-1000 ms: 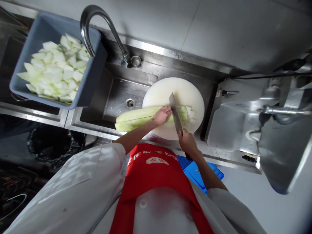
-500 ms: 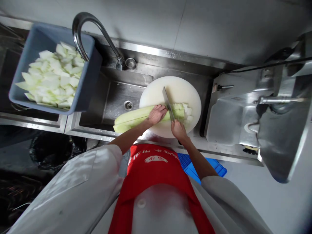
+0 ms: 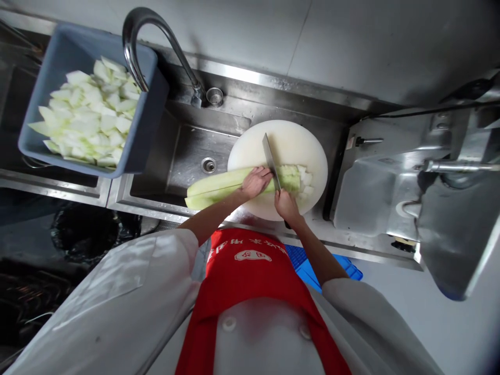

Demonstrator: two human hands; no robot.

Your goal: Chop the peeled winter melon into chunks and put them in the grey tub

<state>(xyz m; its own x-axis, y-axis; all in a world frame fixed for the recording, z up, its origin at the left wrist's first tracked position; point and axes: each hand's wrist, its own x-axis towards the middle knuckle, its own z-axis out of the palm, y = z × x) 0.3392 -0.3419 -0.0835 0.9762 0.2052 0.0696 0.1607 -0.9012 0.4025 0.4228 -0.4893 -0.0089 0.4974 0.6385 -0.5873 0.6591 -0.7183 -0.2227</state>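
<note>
A long pale-green gourd [image 3: 214,186], split lengthwise, lies across the round white cutting board [image 3: 250,148] and sticks out past its left side over the sink. My left hand [image 3: 257,182] presses down on it, fingers curled close to the blade. In my right hand [image 3: 287,205] is the handle of a kitchen knife [image 3: 270,156], whose blade crosses the gourd with its tip pointing away from me. Right of the blade sit cut sections, and small white chunks [image 3: 305,182] lie at their end.
A grey-blue bin [image 3: 150,104] heaped with cut gourd pieces [image 3: 89,114] stands at the left. A curved faucet [image 3: 172,39] arches beside it above the steel sink [image 3: 191,156]. To the right is a metal machine [image 3: 363,192]. A blue plastic crate [image 3: 312,271] is below the counter.
The whole view has shifted slightly. Both hands stay at nearly the same places on the gourd and knife, and the blade still lies across the gourd.
</note>
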